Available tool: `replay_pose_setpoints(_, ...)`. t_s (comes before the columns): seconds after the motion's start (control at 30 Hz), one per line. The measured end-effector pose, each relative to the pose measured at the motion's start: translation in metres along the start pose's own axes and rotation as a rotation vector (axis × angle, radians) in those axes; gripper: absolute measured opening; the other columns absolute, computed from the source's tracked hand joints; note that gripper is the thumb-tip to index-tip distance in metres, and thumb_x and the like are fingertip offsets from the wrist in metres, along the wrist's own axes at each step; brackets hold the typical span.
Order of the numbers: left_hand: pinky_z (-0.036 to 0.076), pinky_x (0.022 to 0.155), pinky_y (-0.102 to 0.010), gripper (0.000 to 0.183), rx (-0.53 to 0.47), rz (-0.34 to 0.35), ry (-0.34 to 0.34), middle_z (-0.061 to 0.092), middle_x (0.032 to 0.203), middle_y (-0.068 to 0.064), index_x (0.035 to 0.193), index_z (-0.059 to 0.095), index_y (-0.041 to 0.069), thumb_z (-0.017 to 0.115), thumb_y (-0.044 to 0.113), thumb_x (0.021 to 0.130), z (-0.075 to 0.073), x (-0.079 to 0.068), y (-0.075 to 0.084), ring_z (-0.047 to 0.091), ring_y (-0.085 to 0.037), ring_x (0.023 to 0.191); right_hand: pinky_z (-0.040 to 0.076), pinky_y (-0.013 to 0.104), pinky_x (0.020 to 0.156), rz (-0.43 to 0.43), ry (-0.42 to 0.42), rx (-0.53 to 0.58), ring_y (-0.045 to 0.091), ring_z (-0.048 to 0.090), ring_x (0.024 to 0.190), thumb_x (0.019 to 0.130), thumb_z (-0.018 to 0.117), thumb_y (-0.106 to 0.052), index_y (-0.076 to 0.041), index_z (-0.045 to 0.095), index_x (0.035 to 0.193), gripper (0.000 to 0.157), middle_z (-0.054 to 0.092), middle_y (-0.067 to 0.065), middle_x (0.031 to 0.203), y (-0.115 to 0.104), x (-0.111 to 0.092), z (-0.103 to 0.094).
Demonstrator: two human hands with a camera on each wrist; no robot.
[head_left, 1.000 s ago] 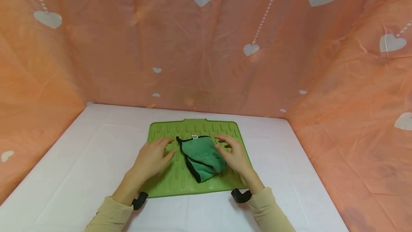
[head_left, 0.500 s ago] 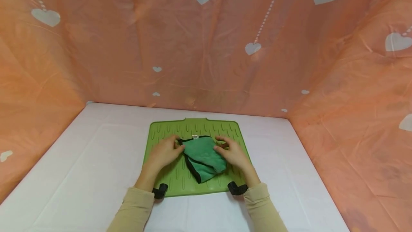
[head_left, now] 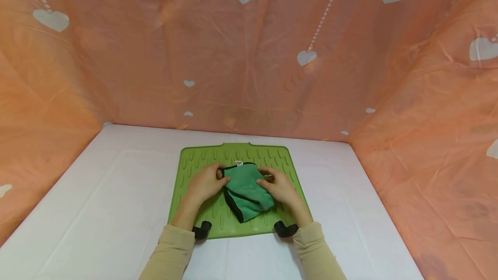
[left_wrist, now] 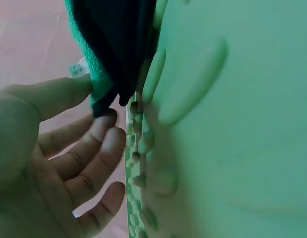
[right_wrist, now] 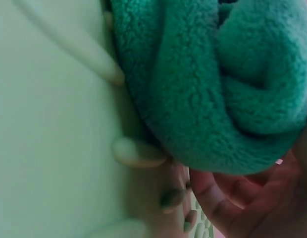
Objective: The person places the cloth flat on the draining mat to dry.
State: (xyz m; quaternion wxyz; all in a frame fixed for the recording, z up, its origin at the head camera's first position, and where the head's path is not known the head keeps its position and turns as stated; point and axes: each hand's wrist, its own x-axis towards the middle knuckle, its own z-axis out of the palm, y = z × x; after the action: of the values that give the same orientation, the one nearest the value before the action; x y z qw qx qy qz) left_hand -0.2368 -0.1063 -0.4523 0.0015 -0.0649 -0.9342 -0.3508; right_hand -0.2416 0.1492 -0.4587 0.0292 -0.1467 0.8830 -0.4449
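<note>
A green plush cloth [head_left: 246, 187] with black edging and a small white tag [head_left: 239, 163] lies bunched and folded on a light green ribbed mat [head_left: 196, 155]. My left hand [head_left: 205, 183] pinches its upper left corner between thumb and fingers. The left wrist view shows the black-edged corner [left_wrist: 105, 101] at the fingertips, the other fingers bent beneath. On the opposite side, my right hand [head_left: 283, 188] holds the cloth's upper right edge, thumb on top. In the right wrist view the thick fold [right_wrist: 193, 99] covers part of the right fingers [right_wrist: 213, 198].
The mat lies on a white-covered table [head_left: 128, 176]. Orange curtains [head_left: 241, 64] with pale hearts enclose the back and both sides. A black wrist mount [head_left: 203, 230] sits at each wrist.
My left hand has moved right from beside the cloth to pinch its corner. The right hand has closed in slightly on its edge. The corner and tag have shifted a little right.
</note>
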Motion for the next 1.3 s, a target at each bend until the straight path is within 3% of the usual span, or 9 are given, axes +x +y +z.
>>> replay_pose_setpoints(0.3,0.048,0.069,-0.037,0.035,-0.221,0.108,0.111,0.060,0.089,-0.004,0.131,0.063,0.003,0.072,0.011,0.098,-0.001,0.005,0.012,0.056,-0.018,0.077,0.058,0.038,0.076,-0.069,0.104,0.003,0.029,0.070,0.096,0.097,0.073,-0.006,-0.003,0.070,0.130,0.034,0.072,0.015,0.113,-0.001,0.001,-0.005)
replay_pose_setpoints(0.5,0.047,0.068,-0.034,0.034,-0.358,0.157,0.178,0.059,0.095,-0.013,0.133,0.059,-0.002,0.066,0.002,0.100,-0.023,0.000,0.015,0.057,-0.024,0.080,0.061,0.038,0.078,-0.167,0.227,0.050,0.029,0.072,0.093,0.095,0.075,-0.004,-0.004,0.072,0.127,0.032,0.074,0.015,0.111,-0.020,-0.004,0.000)
replay_pose_setpoints(0.63,0.053,0.070,-0.037,0.035,-0.351,0.143,0.205,0.061,0.107,-0.017,0.134,0.059,-0.001,0.066,0.004,0.100,-0.041,-0.006,0.010,0.066,-0.031,0.091,0.061,0.036,0.078,-0.255,0.255,0.046,0.027,0.073,0.093,0.095,0.076,-0.007,-0.005,0.073,0.126,0.030,0.075,0.013,0.113,-0.036,-0.010,0.011)
replay_pose_setpoints(0.93,0.054,0.071,-0.038,0.032,-0.239,0.110,0.178,0.064,0.116,-0.019,0.134,0.062,0.005,0.066,0.009,0.103,-0.075,-0.018,-0.019,0.066,-0.031,0.094,0.057,0.029,0.072,-0.413,0.121,-0.033,0.020,0.068,0.094,0.097,0.074,-0.007,-0.008,0.073,0.129,0.032,0.073,0.009,0.121,-0.062,-0.021,0.035)
replay_pose_setpoints(1.03,0.053,0.071,-0.037,0.032,-0.213,0.086,0.157,0.063,0.118,-0.020,0.134,0.062,0.004,0.065,0.009,0.103,-0.082,-0.020,-0.027,0.066,-0.032,0.096,0.059,0.035,0.086,-0.429,0.047,-0.091,0.023,0.068,0.111,0.098,0.072,-0.009,-0.010,0.072,0.131,0.033,0.071,0.008,0.129,-0.065,-0.023,0.043)
replay_pose_setpoints(1.17,0.054,0.073,-0.040,0.031,-0.172,0.052,0.133,0.064,0.118,-0.021,0.133,0.062,0.003,0.065,0.010,0.103,-0.088,-0.021,-0.037,0.066,-0.034,0.100,0.050,0.044,0.108,-0.437,-0.050,-0.162,0.026,0.059,0.131,0.100,0.071,-0.011,-0.012,0.070,0.135,0.035,0.066,0.007,0.137,-0.066,-0.026,0.051)
replay_pose_setpoints(1.3,0.057,0.077,-0.045,0.031,-0.133,0.029,0.105,0.066,0.116,-0.022,0.132,0.063,0.001,0.065,0.010,0.102,-0.090,-0.022,-0.046,0.067,-0.039,0.103,0.047,0.041,0.111,-0.485,-0.117,-0.230,0.024,0.057,0.133,0.101,0.069,-0.012,-0.011,0.069,0.135,0.034,0.065,0.006,0.140,-0.067,-0.027,0.059)
